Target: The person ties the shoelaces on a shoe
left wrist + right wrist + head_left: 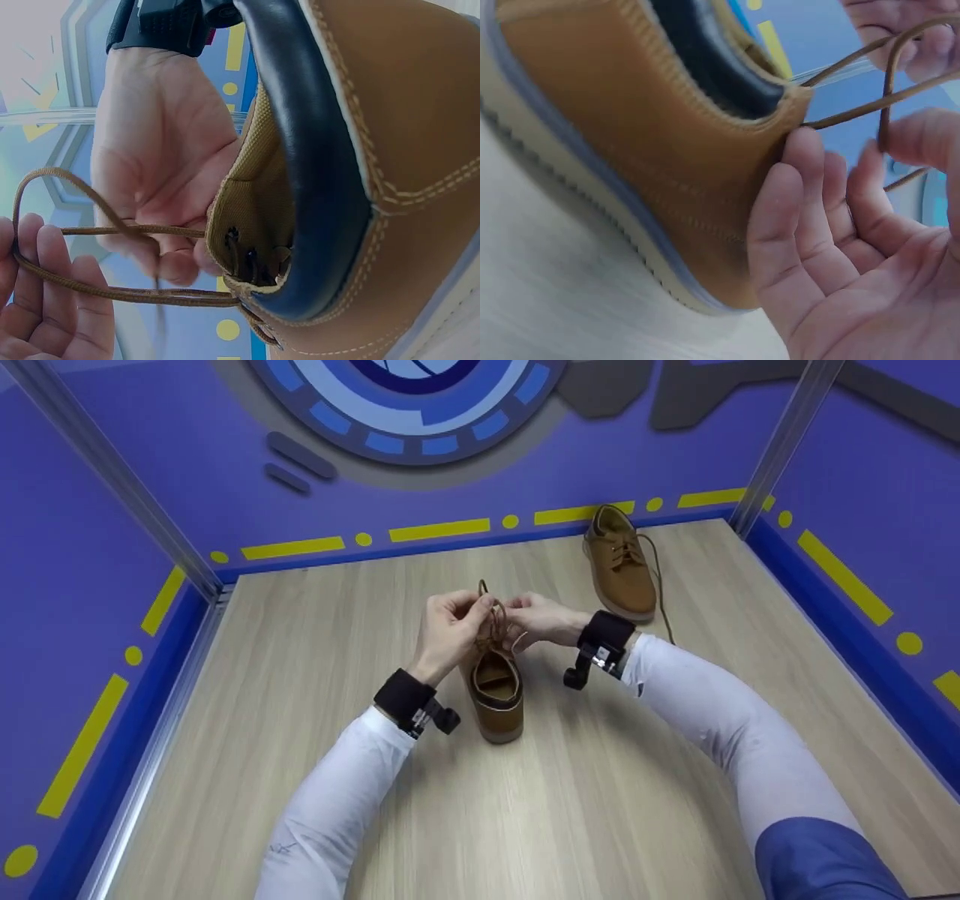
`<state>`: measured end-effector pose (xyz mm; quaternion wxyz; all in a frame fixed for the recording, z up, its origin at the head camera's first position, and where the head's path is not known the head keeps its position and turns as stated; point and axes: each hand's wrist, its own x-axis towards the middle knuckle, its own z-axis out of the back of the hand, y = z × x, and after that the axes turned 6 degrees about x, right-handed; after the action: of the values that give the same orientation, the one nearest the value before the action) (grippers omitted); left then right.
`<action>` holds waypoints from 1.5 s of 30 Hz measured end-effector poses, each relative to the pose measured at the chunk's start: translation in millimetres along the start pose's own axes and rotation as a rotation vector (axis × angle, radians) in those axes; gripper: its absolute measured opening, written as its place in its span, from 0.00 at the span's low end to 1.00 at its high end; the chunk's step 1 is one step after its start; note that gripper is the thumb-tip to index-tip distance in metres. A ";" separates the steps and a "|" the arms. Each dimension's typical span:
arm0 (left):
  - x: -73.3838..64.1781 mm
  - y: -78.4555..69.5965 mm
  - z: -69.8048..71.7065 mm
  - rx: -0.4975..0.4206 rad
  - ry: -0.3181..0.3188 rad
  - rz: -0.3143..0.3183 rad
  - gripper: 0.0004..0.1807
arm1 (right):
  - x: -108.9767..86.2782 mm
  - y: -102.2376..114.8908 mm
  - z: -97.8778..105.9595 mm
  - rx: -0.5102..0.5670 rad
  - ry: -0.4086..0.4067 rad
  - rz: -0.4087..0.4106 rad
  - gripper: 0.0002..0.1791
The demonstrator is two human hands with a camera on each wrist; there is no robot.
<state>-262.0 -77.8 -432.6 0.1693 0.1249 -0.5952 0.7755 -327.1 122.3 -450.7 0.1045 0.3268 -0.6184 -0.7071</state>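
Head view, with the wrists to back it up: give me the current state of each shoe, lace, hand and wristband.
Near shoe: upright, heel toward the person
Near lace: looped up between the hands, no finished bow
Far shoe: upright, toe toward the person
Far lace: threaded, one end trailing; knot unclear
Left hand: pinching near lace
Right hand: pinching near lace
Wristbands: worn, one per wrist

White sleeves [341, 799]; black wristbands [403, 695] (wide)
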 end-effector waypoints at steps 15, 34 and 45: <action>1.5 2.4 -2.5 -0.028 -0.060 -0.039 0.11 | -10.7 11.9 -1.1 0.239 -0.036 0.297 0.22; 8.5 -16.6 -0.7 -0.336 -0.183 0.081 0.20 | -23.7 30.5 -25.4 0.537 -0.230 0.669 0.23; 10.7 -28.0 7.4 -0.461 -0.220 0.128 0.22 | -37.0 44.5 -18.1 0.655 -0.277 0.735 0.23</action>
<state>-260.3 -77.3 -401.8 0.0780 0.1287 -0.7778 0.6102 -299.5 118.6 -396.9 0.1554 0.0068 -0.8896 -0.4295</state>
